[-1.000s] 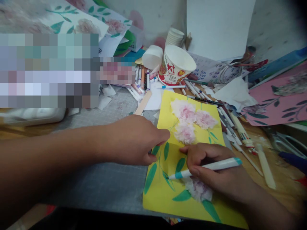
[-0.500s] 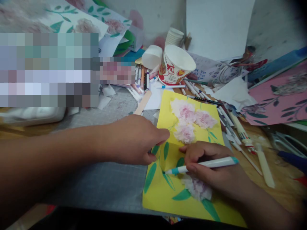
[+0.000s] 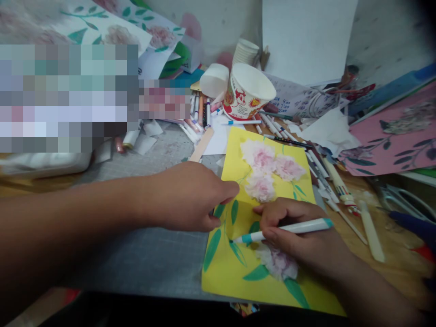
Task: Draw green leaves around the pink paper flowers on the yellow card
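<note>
Right hand (image 3: 299,243) grasps marker (image 3: 306,225), tip at paper (image 3: 259,293) beneath. Left hand (image 3: 192,195) curls over paper's left edge; grip cannot be determined.

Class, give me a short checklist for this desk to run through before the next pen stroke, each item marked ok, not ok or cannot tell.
1. Pen held in the right hand: ok.
2. Pen tip at the outlined leaf: ok, by its upper end.
3. That leaf fully coloured: not ok; yellow shows inside its outline.
4. Left hand at the left edge of the paper: ok.
5. Lowest flower untouched by the right hand: cannot tell; they overlap in this view.
</note>
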Tool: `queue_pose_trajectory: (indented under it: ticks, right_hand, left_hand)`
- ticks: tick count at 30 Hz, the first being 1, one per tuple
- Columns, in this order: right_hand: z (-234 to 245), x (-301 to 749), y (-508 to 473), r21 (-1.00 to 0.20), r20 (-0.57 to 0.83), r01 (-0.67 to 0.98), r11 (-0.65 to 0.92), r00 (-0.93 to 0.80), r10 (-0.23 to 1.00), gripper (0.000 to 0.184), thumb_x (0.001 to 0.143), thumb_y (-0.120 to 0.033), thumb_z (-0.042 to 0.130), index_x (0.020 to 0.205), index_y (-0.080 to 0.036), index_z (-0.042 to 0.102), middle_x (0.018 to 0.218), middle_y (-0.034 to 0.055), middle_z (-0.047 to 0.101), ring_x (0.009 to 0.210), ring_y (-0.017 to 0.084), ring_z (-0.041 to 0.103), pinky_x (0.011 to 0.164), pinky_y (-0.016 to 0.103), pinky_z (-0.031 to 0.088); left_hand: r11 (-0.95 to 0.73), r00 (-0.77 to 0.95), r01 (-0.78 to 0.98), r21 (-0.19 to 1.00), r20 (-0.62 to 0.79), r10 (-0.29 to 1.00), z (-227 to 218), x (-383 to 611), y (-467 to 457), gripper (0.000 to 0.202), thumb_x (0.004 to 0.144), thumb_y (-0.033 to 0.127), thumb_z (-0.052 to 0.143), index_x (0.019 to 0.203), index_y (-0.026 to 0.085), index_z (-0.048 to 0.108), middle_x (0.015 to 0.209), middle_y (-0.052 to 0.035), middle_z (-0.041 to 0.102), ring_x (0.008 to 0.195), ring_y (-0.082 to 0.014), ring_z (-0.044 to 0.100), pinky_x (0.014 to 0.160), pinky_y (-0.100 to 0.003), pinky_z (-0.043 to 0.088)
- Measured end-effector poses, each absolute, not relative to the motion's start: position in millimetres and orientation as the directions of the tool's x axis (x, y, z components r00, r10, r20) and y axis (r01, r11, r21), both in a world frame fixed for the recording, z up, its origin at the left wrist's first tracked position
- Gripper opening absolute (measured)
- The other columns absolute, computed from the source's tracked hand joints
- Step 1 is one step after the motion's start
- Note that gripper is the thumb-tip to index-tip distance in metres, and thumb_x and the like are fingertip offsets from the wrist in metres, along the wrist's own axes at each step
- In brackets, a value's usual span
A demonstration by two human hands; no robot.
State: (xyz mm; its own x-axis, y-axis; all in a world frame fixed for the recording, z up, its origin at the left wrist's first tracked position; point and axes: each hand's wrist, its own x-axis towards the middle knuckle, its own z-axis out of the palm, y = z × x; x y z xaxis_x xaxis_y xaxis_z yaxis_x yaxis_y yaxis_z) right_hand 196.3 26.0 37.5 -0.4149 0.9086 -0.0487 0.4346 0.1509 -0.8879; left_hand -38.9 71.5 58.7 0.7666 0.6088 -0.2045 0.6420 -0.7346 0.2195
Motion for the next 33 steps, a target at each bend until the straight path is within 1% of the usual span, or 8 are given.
queue_pose_trajectory:
  ticks: [5, 10, 13, 16, 21, 27, 31, 33]
  right_hand:
    - [36.1, 196.3, 24.6, -0.9, -0.041, 0.412, 0.146, -0.413, 0.91, 0.016, 0.073, -0.021, 0.07, 0.061, -0.022, 0.059, 0.054, -0.0039, 0.061, 0.051, 0.014, 0.058, 0.088, 0.042, 0.057]
    - [36.0, 195.3, 24.1, -0.901, -0.07, 0.419, 0.111, -0.395, 0.916, 0.014, 0.074, -0.022, 0.07, 0.062, -0.022, 0.061, 0.054, -0.0028, 0.06, 0.051, 0.014, 0.056, 0.071, 0.035, 0.059]
    - [35.1, 195.3, 23.0, -0.901, -0.068, 0.42, 0.112, -0.391, 0.918, 0.014, 0.074, -0.022, 0.07, 0.063, -0.022, 0.061, 0.055, -0.0026, 0.06, 0.052, 0.015, 0.057, 0.066, 0.032, 0.058]
    - [34.5, 195.3, 23.2, -0.901, -0.052, 0.415, 0.126, -0.392, 0.918, 0.014, 0.075, -0.023, 0.07, 0.063, -0.022, 0.061, 0.055, -0.0029, 0.061, 0.053, 0.014, 0.058, 0.07, 0.035, 0.059]
    - [35.7, 195.4, 25.6, -0.898, -0.012, 0.393, 0.2, -0.476, 0.879, 0.017, 0.075, -0.019, 0.068, 0.06, -0.022, 0.06, 0.053, -0.0043, 0.062, 0.05, 0.012, 0.057, 0.088, 0.042, 0.056]
    - [36.3, 194.4, 25.5, -0.895, -0.038, 0.419, 0.153, -0.415, 0.909, 0.015, 0.075, -0.023, 0.07, 0.063, -0.022, 0.061, 0.054, -0.0041, 0.061, 0.051, 0.013, 0.058, 0.089, 0.044, 0.056]
    - [38.7, 194.7, 26.4, -0.888, -0.011, 0.399, 0.226, -0.51, 0.86, 0.02, 0.075, -0.018, 0.067, 0.058, -0.022, 0.057, 0.051, -0.0056, 0.06, 0.047, 0.011, 0.057, 0.091, 0.042, 0.055]
    - [39.9, 195.2, 27.2, -0.887, -0.004, 0.394, 0.24, -0.526, 0.85, 0.021, 0.075, -0.017, 0.066, 0.057, -0.022, 0.056, 0.051, -0.0059, 0.06, 0.047, 0.011, 0.057, 0.091, 0.041, 0.056]
  left_hand:
    - [-0.725, 0.761, 0.648, 0.234, -0.215, 0.612, 59.4, -39.2, 71.2, 0.019, 0.08, 0.039, 0.067, 0.087, 0.026, 0.055, 0.063, 0.0018, 0.06, 0.055, -0.0211, 0.057, 0.047, -0.028, 0.024]
    - [-0.712, 0.753, 0.658, 0.246, -0.229, 0.617, 61.5, -40.3, 70.5, 0.017, 0.08, 0.036, 0.067, 0.087, 0.026, 0.056, 0.065, 0.0009, 0.062, 0.058, -0.0228, 0.059, 0.048, -0.028, 0.027]
    - [-0.712, 0.753, 0.658, 0.243, -0.231, 0.617, 60.2, -40.4, 71.7, 0.018, 0.079, 0.036, 0.068, 0.087, 0.025, 0.056, 0.064, 0.0012, 0.062, 0.057, -0.0219, 0.059, 0.048, -0.028, 0.026]
    - [-0.727, 0.766, 0.642, 0.244, -0.209, 0.607, 58.1, -40.1, 72.6, 0.018, 0.079, 0.037, 0.067, 0.088, 0.026, 0.057, 0.063, 0.0015, 0.061, 0.055, -0.0209, 0.058, 0.047, -0.028, 0.024]
    - [-0.725, 0.762, 0.647, 0.235, -0.219, 0.609, 58.0, -39.1, 71.7, 0.018, 0.081, 0.038, 0.067, 0.089, 0.026, 0.056, 0.065, 0.0015, 0.063, 0.057, -0.0218, 0.058, 0.048, -0.028, 0.025]
    - [-0.731, 0.765, 0.643, 0.228, -0.219, 0.605, 58.7, -38.7, 71.4, 0.018, 0.081, 0.038, 0.066, 0.088, 0.026, 0.056, 0.064, 0.0017, 0.061, 0.056, -0.021, 0.057, 0.048, -0.028, 0.024]
    - [-0.731, 0.767, 0.641, 0.232, -0.21, 0.606, 58.5, -39.0, 71.2, 0.018, 0.081, 0.038, 0.066, 0.089, 0.025, 0.056, 0.064, 0.0018, 0.061, 0.055, -0.0209, 0.057, 0.048, -0.028, 0.023]
    - [-0.732, 0.768, 0.64, 0.232, -0.211, 0.605, 58.7, -39.3, 71.2, 0.018, 0.081, 0.037, 0.066, 0.088, 0.025, 0.055, 0.064, 0.0017, 0.061, 0.056, -0.0213, 0.057, 0.048, -0.028, 0.023]
